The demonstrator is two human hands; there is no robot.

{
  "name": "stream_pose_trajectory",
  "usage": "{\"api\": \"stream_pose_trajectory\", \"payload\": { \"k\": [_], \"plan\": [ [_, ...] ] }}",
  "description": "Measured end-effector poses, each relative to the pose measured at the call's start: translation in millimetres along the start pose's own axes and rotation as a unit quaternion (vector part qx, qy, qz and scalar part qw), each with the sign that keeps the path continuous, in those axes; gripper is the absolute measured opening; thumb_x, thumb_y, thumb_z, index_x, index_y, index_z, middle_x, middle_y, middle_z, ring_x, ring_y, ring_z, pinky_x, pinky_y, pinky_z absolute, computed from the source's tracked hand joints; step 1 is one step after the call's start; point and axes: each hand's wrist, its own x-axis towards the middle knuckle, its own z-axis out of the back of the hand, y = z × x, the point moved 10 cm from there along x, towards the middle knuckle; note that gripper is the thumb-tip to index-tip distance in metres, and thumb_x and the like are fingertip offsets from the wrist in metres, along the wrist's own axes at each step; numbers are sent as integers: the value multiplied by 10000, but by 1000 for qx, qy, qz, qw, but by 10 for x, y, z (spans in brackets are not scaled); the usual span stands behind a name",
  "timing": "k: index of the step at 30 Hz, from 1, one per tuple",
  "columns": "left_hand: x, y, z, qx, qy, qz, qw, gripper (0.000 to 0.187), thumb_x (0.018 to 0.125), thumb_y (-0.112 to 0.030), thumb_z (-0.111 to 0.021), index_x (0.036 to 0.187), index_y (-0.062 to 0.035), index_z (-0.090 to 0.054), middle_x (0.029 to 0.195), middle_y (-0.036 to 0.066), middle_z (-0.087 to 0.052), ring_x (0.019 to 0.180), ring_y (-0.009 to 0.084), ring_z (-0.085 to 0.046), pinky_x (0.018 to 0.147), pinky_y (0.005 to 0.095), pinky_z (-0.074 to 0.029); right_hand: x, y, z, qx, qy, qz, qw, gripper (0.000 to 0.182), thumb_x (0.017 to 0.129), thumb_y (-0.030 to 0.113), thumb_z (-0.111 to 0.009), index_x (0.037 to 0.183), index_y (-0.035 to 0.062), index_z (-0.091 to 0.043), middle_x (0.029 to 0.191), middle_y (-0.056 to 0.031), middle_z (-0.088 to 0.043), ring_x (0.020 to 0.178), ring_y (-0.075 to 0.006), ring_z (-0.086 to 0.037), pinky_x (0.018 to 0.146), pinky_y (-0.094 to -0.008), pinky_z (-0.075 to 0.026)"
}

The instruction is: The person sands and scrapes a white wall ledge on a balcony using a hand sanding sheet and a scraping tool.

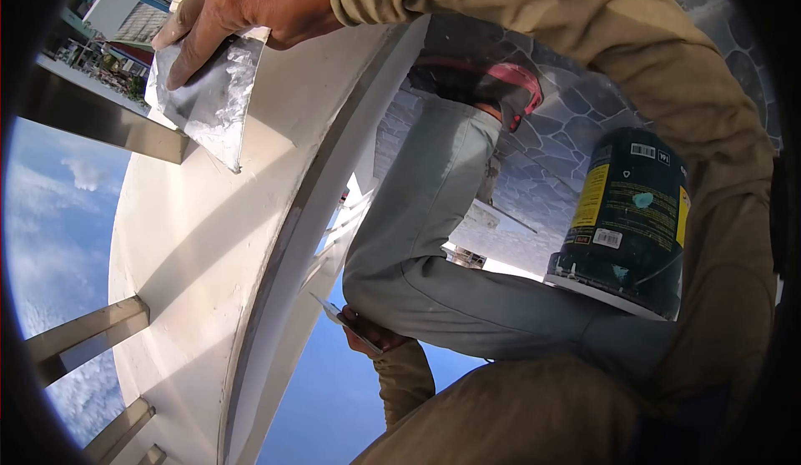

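Observation:
My right hand (242, 15) is closed on a putty knife (213, 90), its thumb lying along the metal face. White filler smears the blade, whose corner is against or very close to the cream curved ledge (225, 206); exact contact cannot be told. Beside my bent knee, my left hand (371, 333) is closed around a second flat blade (355, 325), seen nearly edge-on and partly hidden by the fingers and the leg. My right sleeve (601, 27) arches across the top and down the right side.
Several metal posts (92, 331) join the ledge's outer side. A dark green bucket (630, 223) with yellow labels appears upside down in this view, near my trouser leg (434, 215). Stone-patterned paving (576, 90) lies under a shoe with pink trim (517, 81). Rooftops show beyond the ledge.

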Motion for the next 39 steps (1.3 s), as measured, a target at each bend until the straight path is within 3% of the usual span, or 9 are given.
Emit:
{"api": "stream_pose_trajectory", "payload": {
  "k": [8, 10, 17, 23, 25, 32, 35, 38, 39],
  "plan": [
    [-13, -85, 29, 110, 4, -65, 992, 368, 929, -355, -447, 1039, -25, -568, 1062, 132, -602, 1025, 250, -573, 898, 408, -456, 12, 28, -92, 7, 10, 6, 1000, 496, 733, -17, -628, 1197, 158, -609, 1172, -127, -599, 1110, -300, -561, 965, -363, -447],
    [6, 5, -3, 10, 28, -11, 999, 380, 929, -360, -449, 1059, -22, -563, 1084, 138, -598, 1040, 262, -570, 905, 414, -455, 23, 35, -89, 4, 10, 6, 1000, 495, 734, -17, -624, 1197, 155, -609, 1165, -127, -602, 1107, -301, -562, 962, -364, -448],
    [-64, -10, -240, -58, 30, 7, 998, 372, 932, -355, -451, 1042, -22, -573, 1073, 137, -602, 1028, 260, -568, 923, 400, -434, 59, 66, -70, 4, 17, 16, 1000, 488, 737, -19, -608, 1197, 145, -606, 1142, -128, -613, 1098, -303, -565, 954, -366, -449],
    [-44, -17, -299, -113, 144, 16, 983, 334, 919, -333, -468, 1004, -37, -596, 1040, 139, -626, 1055, 275, -562, 946, 419, -419, 51, 81, -81, 5, 22, 22, 1000, 483, 739, -20, -595, 1196, 136, -604, 1123, -128, -623, 1089, -305, -567, 947, -368, -449],
    [-13, 40, -144, -49, 67, 29, 996, 298, 893, -408, -471, 943, -123, -542, 1200, 142, -535, 1156, 313, -475, 957, 439, -399, 66, 96, -97, 3, 26, 26, 999, 481, 740, -21, -590, 1196, 133, -603, 1116, -128, -626, 1087, -306, -568, 944, -369, -450],
    [-19, 7, -4, 29, -4, 0, 1000, 349, 892, -417, -467, 974, -94, -569, 1180, 138, -545, 1142, 299, -483, 939, 417, -416, -5, 107, -133, 9, 24, 32, 999, 476, 743, -23, -575, 1196, 122, -601, 1093, -128, -637, 1077, -308, -571, 935, -371, -451],
    [-32, 7, -86, 14, 36, 12, 999, 324, 903, -398, -454, 937, -96, -564, 1200, 143, -535, 1093, 307, -525, 908, 391, -438, -43, 109, -120, 6, 23, 36, 999, 474, 744, -23, -568, 1196, 118, -600, 1083, -129, -642, 1073, -309, -572, 932, -372, -451],
    [-12, -63, -200, -4, 37, -17, 999, 288, 933, -354, -411, 882, -102, -540, 959, 98, -613, 919, 232, -585, 721, 321, -506, -44, 118, -14, -11, 12, 39, 999, 472, 746, -24, -561, 1195, 113, -599, 1074, -129, -646, 1069, -310, -573, 928, -373, -452],
    [-97, -95, -360, -28, -39, -1, 999, 276, 943, -333, -393, 852, -107, -522, 802, 55, -582, 831, 194, -573, 609, 288, -488, -47, 105, 20, -21, 5, 44, 999, 471, 746, -24, -559, 1195, 112, -599, 1070, -129, -648, 1067, -310, -574, 927, -373, -452]
  ]
}}
